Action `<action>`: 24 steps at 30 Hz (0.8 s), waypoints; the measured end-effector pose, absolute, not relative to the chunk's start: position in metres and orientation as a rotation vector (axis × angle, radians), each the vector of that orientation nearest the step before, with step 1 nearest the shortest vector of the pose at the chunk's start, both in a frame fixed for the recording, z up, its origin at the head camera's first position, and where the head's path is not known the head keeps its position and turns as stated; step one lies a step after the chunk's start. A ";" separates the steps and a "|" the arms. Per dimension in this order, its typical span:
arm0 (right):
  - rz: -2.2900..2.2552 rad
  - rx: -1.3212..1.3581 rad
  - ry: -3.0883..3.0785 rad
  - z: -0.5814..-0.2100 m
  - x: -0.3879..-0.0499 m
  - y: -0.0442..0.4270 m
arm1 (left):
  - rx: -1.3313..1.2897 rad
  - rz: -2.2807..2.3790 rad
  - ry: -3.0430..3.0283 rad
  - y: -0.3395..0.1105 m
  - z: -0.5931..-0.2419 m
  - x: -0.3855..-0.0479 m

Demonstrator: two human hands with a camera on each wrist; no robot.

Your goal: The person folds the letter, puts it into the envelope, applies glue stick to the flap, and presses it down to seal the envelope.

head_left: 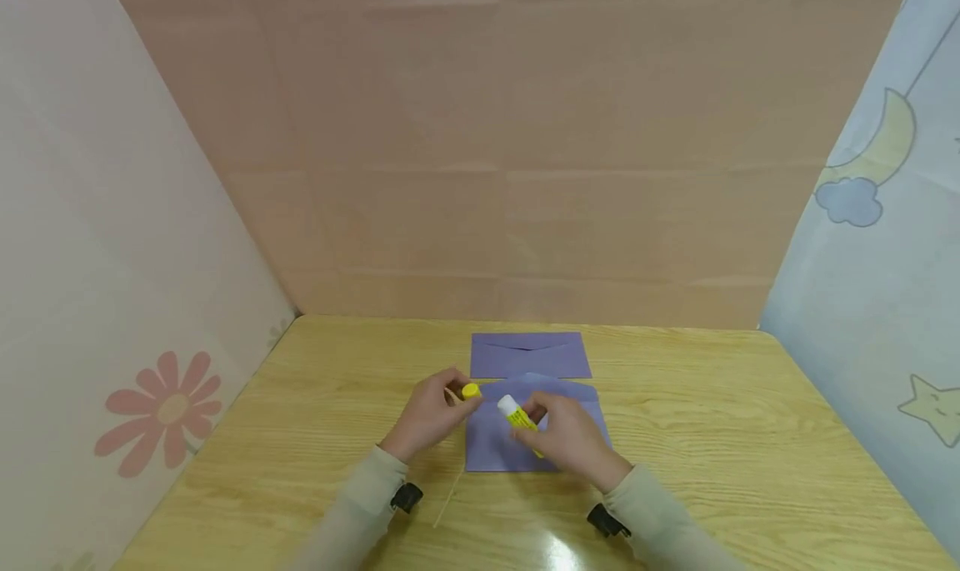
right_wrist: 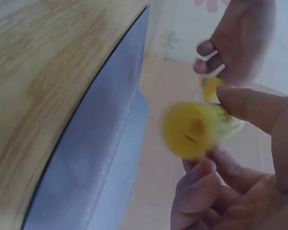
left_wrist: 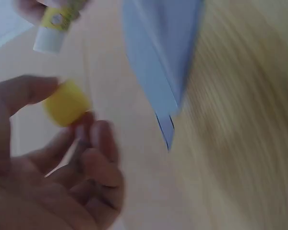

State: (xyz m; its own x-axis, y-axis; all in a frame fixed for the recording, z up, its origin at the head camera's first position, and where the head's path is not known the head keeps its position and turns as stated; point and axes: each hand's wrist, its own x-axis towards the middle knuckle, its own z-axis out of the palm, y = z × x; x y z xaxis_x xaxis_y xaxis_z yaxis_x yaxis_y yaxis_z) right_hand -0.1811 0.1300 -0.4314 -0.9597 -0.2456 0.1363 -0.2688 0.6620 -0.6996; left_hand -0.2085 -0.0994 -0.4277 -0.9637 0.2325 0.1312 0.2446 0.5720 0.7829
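Note:
A yellow glue stick cap [head_left: 471, 391] is pinched between the thumb and fingers of my left hand [head_left: 429, 413]. My right hand [head_left: 567, 434] grips the yellow-labelled glue stick [head_left: 522, 418], its white end tilted up toward the cap and apart from it. In the left wrist view the cap [left_wrist: 67, 103] and the white end of the glue stick [left_wrist: 49, 39] show with a gap between them. The yellow base of the glue stick [right_wrist: 189, 130] faces the right wrist camera, blurred. Below both hands lies a purple envelope [head_left: 495, 444] with its flap raised on the far side.
A second purple envelope [head_left: 528, 357], flap folded down, lies just beyond the first. Both are on a wood-grain table [head_left: 705, 438]. A thin pale strip [head_left: 448, 500] lies near the left forearm. Brown paper [head_left: 510, 154] hangs behind, with printed sheets at both sides.

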 end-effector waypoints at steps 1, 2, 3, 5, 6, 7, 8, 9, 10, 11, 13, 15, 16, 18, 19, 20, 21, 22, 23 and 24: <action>1.215 0.433 -2.831 -0.432 -0.182 0.131 | -0.427 -1.261 -2.826 -0.104 -0.430 -0.210; 1.218 0.427 -2.822 -0.433 -0.184 0.132 | -0.424 -1.154 -2.874 -0.108 -0.431 -0.211; 1.229 0.418 -2.812 -0.433 -0.185 0.132 | -0.425 -1.053 -2.909 -0.112 -0.433 -0.212; 1.267 0.383 -2.797 -0.435 -0.188 0.134 | -0.425 -0.887 -2.961 -0.118 -0.437 -0.214; 1.285 0.365 -2.793 -0.435 -0.190 0.134 | -0.426 -0.828 -2.979 -0.120 -0.439 -0.215; 1.307 0.343 -2.788 -0.436 -0.191 0.134 | -0.429 -0.791 -2.991 -0.122 -0.442 -0.215; 1.329 0.323 -2.783 -0.436 -0.192 0.135 | -0.430 -0.767 -3.002 -0.124 -0.444 -0.216; 1.354 0.297 -2.783 -0.437 -0.193 0.135 | -0.435 -0.753 -3.008 -0.125 -0.446 -0.217; 1.367 0.269 -2.783 -0.437 -0.194 0.135 | -0.433 -0.749 -3.011 -0.125 -0.448 -0.217; 1.370 0.253 -2.779 -0.438 -0.196 0.134 | -0.422 -0.740 -3.015 -0.125 -0.449 -0.217; 1.357 0.221 -2.772 -0.438 -0.200 0.133 | -0.404 -0.687 -2.997 -0.124 -0.450 -0.215; 1.341 0.208 -2.760 -0.439 -0.204 0.130 | -0.376 -0.563 -2.968 -0.118 -0.446 -0.207; 1.340 0.214 -2.752 -0.440 -0.206 0.128 | -0.373 -0.483 -2.950 -0.113 -0.444 -0.200; 1.336 0.245 -2.740 -0.440 -0.210 0.125 | -0.395 -0.331 -2.907 -0.102 -0.437 -0.185; 1.335 0.269 -2.733 -0.439 -0.212 0.123 | -0.424 -0.266 -2.895 -0.095 -0.435 -0.176; 1.332 0.297 -2.728 -0.439 -0.213 0.121 | -0.463 -0.224 -2.894 -0.089 -0.432 -0.168; 1.317 0.330 -2.729 -0.438 -0.215 0.118 | -0.517 -0.190 -2.895 -0.083 -0.430 -0.161; 1.301 0.367 -2.729 -0.438 -0.216 0.116 | -0.574 -0.170 -2.897 -0.078 -0.429 -0.155; 1.276 0.404 -2.729 -0.437 -0.218 0.113 | -0.623 -0.161 -2.911 -0.073 -0.428 -0.150; 1.249 0.438 -2.733 -0.436 -0.219 0.111 | -0.668 -0.149 -2.926 -0.070 -0.429 -0.147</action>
State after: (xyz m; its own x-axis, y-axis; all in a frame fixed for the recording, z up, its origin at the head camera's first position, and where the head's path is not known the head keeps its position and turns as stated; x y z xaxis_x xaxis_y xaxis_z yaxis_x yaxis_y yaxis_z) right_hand -0.2193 0.1107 -0.4364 -0.9530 -0.2158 0.2125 -0.3020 0.6213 -0.7231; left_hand -0.1467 -0.0699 -0.4286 -0.8923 0.4242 0.1543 0.4377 0.8967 0.0660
